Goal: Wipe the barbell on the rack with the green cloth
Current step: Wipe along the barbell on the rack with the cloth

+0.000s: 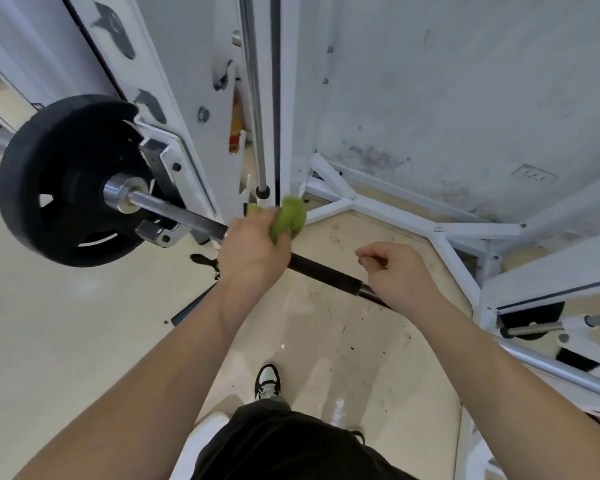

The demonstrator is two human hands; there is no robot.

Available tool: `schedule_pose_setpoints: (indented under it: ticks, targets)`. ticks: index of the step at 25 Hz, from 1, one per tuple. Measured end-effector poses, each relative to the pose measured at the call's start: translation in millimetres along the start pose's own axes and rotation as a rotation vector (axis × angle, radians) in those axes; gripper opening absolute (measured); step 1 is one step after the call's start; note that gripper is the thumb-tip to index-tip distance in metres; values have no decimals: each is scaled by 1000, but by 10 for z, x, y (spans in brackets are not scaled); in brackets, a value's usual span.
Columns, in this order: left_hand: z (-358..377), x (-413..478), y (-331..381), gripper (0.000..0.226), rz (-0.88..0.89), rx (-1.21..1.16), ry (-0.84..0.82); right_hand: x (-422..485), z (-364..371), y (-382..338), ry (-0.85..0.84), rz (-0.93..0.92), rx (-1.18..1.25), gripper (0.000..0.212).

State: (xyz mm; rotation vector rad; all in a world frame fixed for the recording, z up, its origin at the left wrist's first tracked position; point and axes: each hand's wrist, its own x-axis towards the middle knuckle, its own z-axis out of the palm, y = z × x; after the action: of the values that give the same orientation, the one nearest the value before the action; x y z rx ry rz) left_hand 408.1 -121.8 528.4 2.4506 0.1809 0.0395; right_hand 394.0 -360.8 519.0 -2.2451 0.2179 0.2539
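The barbell [174,211] runs from a black weight plate [63,181] at the left across the middle, with a steel shaft and a black grip section [323,271]. My left hand [253,251] grips the bunched green cloth [290,216] around the bar, just right of the rack's hook [160,233]. My right hand [399,271] hovers over the bar further right, fingers loosely curled and holding nothing that I can see. The bar under both hands is hidden.
The white rack upright [194,109] and a chrome guide rod [255,98] rise behind the bar. White base frame tubes [388,209] spread over the beige floor at the right by a scuffed wall. My shoe [267,381] stands below.
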Motion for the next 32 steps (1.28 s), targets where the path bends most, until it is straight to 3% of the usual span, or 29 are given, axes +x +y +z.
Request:
schedule_pose_setpoints:
  ticks: [2,3,6,7,9,11,13,15,17,19,20,21,23,25,26,29,30,32]
  targets:
    - [342,-71,179,19,49,476,-92,-63,-211,183,31,29,-9,26]
    - [491,-178,255,21,88,559,-82,-104,-325,285,45,40,-29,25]
    - [645,-441,168,26,431,453,-36,-239,-627,614,88,62,-96,24]
    - [552,-369,70,29,525,392,-108,-287,-709,713,93,61,-114,25]
    - [428,-195,31,27,384,292,-202,-388,-864,888,107,66,-151,25]
    - [564,-239,244,21,140,384,-100,-487,-978,1007,108,65,-180,23]
    - [910,-584,626,23,258,475,-46,-595,-1023,1075,88,22,-217,20]
    - [1088,-844,827,25,453,338,-172,-694,-1086,1124,52,-38,-275,22]
    - [1009,-687,797,19,386,226,-223,-774,-1230,1206,3,-47,-320,31]
    - [1052,-613,815,15,157,294,-94,-868,-1459,1349,-45,-8,-392,54]
    - [1147,-706,925,17,137,358,-62,-917,-1566,1426,-66,23,-427,69]
    - [1280,-862,1091,20,205,363,-64,-959,-1655,1496,-79,50,-449,82]
    - [1547,-1225,1415,25,437,198,-223,-1045,-1770,1624,-81,64,-473,95]
    - [1621,-1210,1525,27,540,169,-392,-1131,-1871,1779,-58,63,-486,96]
    - [1615,-1083,1518,26,466,230,-367,-1181,-1926,1866,-35,71,-494,95]
    - [1684,-1058,1465,23,139,402,-62,-1367,-2101,2178,51,125,-536,89]
    - [1766,-1187,1533,23,165,377,-35,-1417,-2133,2264,70,144,-557,86]
    - [1940,-1515,1746,28,435,261,-171,-1484,-2181,2407,90,174,-604,76]
